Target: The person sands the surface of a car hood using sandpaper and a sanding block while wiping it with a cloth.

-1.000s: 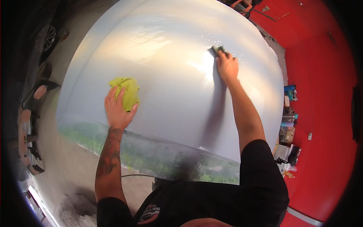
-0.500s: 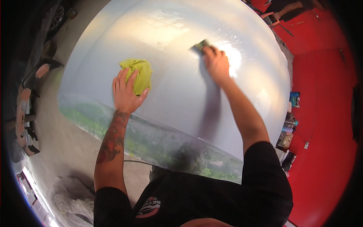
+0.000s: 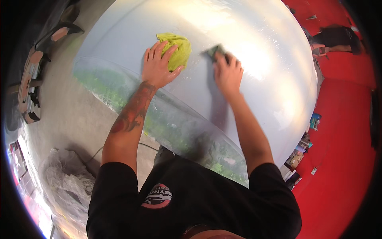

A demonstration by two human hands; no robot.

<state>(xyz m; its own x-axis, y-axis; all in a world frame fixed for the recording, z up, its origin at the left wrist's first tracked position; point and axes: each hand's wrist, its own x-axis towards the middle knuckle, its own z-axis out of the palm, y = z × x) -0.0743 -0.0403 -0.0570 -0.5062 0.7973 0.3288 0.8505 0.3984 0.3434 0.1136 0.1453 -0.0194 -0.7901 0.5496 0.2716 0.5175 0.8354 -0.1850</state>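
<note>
A large, wet, pale grey curved car panel (image 3: 127, 40) fills the middle, its near edge a mottled grey and green band (image 3: 171, 127). On its left half my left hand (image 3: 159, 65) lies with fingers spread over a crumpled yellow-green cloth (image 3: 180, 51); it presses on the cloth rather than wrapping round it. To the right, my right hand (image 3: 229, 75) grips a small dark grey-green sanding pad (image 3: 215, 51) between thumb and fingers, against the panel. Motion blurs the pad, and its underside is hidden.
Crumpled clear plastic sheeting (image 3: 65, 175) lies on the floor at lower left, near a thin cable (image 3: 97, 151). Car trim parts (image 3: 32, 83) stand at far left. Bottles and boxes (image 3: 300, 149) line the red floor (image 3: 338, 151) at right. Another person's arm (image 3: 334, 48) shows at upper right.
The view has shifted, putting the panel higher in the picture. My right hand has drawn the pad nearer to me over the panel. My left hand stays on the cloth.
</note>
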